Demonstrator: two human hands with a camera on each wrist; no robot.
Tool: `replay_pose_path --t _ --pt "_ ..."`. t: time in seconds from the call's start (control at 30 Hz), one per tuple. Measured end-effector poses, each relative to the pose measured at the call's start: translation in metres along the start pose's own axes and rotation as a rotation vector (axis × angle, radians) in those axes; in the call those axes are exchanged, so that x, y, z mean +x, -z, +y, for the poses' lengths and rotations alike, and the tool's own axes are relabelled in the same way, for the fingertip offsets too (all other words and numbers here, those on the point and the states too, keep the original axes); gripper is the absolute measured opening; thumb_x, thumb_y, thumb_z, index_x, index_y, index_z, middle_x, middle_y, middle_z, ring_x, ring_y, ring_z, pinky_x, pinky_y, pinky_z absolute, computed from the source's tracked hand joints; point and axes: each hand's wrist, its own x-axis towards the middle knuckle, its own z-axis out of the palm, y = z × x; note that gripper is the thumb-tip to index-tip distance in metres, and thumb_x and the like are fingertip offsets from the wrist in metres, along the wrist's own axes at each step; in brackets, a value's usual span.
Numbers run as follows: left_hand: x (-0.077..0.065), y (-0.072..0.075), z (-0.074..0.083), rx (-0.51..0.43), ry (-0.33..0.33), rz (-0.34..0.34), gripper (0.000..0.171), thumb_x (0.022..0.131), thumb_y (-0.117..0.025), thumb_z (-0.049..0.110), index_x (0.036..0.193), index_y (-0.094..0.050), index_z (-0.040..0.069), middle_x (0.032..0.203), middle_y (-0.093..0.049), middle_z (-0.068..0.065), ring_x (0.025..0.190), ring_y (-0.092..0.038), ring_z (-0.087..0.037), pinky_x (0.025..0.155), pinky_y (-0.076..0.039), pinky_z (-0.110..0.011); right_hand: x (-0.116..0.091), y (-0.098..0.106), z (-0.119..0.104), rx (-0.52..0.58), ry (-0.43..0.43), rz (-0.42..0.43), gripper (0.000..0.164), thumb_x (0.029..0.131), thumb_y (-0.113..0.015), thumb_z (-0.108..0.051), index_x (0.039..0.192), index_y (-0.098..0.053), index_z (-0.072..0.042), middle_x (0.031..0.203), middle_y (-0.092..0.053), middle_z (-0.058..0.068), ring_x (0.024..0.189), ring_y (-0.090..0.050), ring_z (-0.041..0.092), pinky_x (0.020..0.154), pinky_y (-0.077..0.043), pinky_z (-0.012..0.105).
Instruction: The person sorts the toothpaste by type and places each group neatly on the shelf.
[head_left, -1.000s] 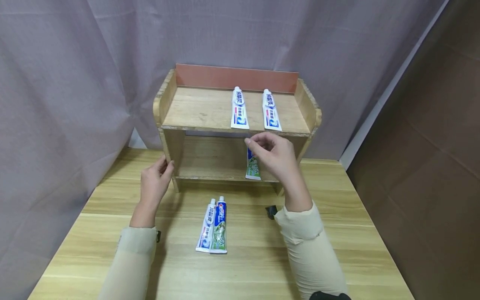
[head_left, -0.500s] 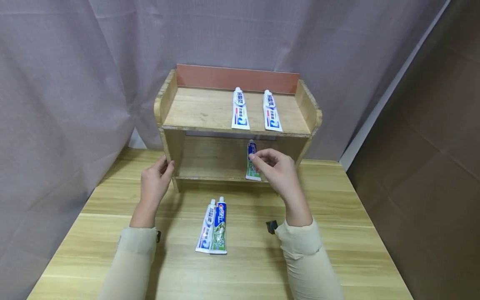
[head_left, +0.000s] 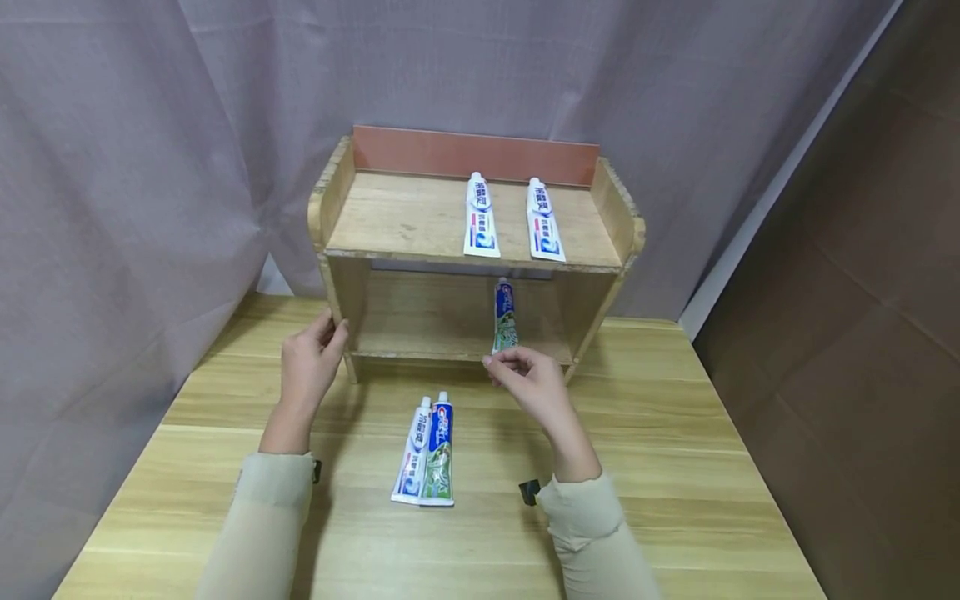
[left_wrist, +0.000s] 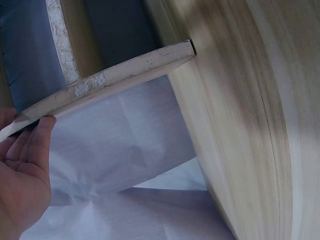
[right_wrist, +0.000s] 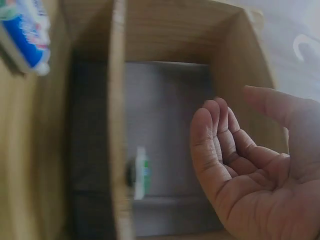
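My left hand point(head_left: 311, 358) grips the left side panel of a two-tier wooden shelf point(head_left: 405, 212); in the left wrist view its fingers and thumb lie on both sides of the panel edge point(left_wrist: 135, 67). My right hand point(head_left: 534, 390) is just in front of the lower tier, holding nothing, its fingers loosely bent in the right wrist view. Behind it, a blue-green toothpaste tube point(head_left: 505, 308) lies on the lower tier, its tail end partly hidden by the hand. Two white toothpaste tubes, one left point(head_left: 481, 221) and one right point(head_left: 544, 223), lie on the top tier.
On the wooden table point(head_left: 675, 467), a white toothpaste tube point(head_left: 413, 458) and a blue-green one point(head_left: 439, 458) lie side by side before the shelf. A grey curtain point(head_left: 465, 67) hangs behind, and a brown panel point(head_left: 847, 333) stands at the right.
My right hand has moved down and back toward me from the lower tier, uncovering most of the blue-green tube there. My left hand has stayed on the side panel.
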Motion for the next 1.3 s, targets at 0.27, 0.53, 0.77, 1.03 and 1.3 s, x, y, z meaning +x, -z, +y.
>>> replay_pose_path --t 0.27,0.53,0.77,1.03,1.3 --pt "0.000 0.001 0.000 -0.006 0.025 -0.030 0.038 0.099 -0.064 0.020 0.130 -0.064 -0.002 0.111 -0.071 -0.022 0.096 -0.073 -0.034 0.079 -0.063 -0.040 -0.005 -0.017 0.038 -0.097 -0.042 -0.043 0.025 0.092 -0.073 -0.036 0.094 -0.074 -0.011 0.080 -0.072 0.008 0.080 -0.069 0.036 0.068 -0.060 0.035" --pt "0.000 0.002 0.000 -0.014 0.040 -0.039 0.040 0.099 -0.064 0.020 0.130 -0.063 -0.004 0.112 -0.070 -0.023 0.098 -0.073 -0.034 0.079 -0.062 -0.037 -0.008 -0.034 0.070 -0.124 -0.102 -0.082 0.022 0.093 -0.073 -0.030 0.094 -0.075 -0.008 0.083 -0.073 0.016 0.080 -0.069 0.038 0.064 -0.057 0.030" --pt "0.001 0.001 0.001 -0.014 0.012 -0.017 0.035 0.099 -0.065 0.018 0.128 -0.066 -0.001 0.109 -0.071 -0.022 0.096 -0.073 -0.034 0.078 -0.063 -0.038 -0.009 -0.043 0.087 -0.104 -0.141 -0.108 0.027 0.093 -0.072 -0.032 0.095 -0.074 -0.005 0.085 -0.072 0.016 0.079 -0.069 0.035 0.066 -0.060 0.034" --pt "0.001 -0.001 -0.001 -0.001 -0.003 0.004 0.030 0.098 -0.064 0.017 0.125 -0.070 0.004 0.107 -0.073 -0.019 0.095 -0.074 -0.033 0.077 -0.063 -0.039 -0.011 -0.048 0.093 -0.089 -0.167 -0.128 0.032 0.093 -0.072 -0.035 0.098 -0.072 -0.003 0.087 -0.072 0.016 0.077 -0.070 0.031 0.071 -0.063 0.042" --pt "0.001 0.000 0.000 -0.002 0.005 -0.004 0.031 0.098 -0.064 0.019 0.126 -0.070 0.005 0.108 -0.072 -0.019 0.095 -0.074 -0.032 0.077 -0.063 -0.039 -0.013 -0.056 0.098 -0.129 -0.187 -0.153 0.026 0.093 -0.072 -0.030 0.094 -0.073 -0.004 0.082 -0.072 0.012 0.072 -0.069 0.025 0.063 -0.061 0.034"
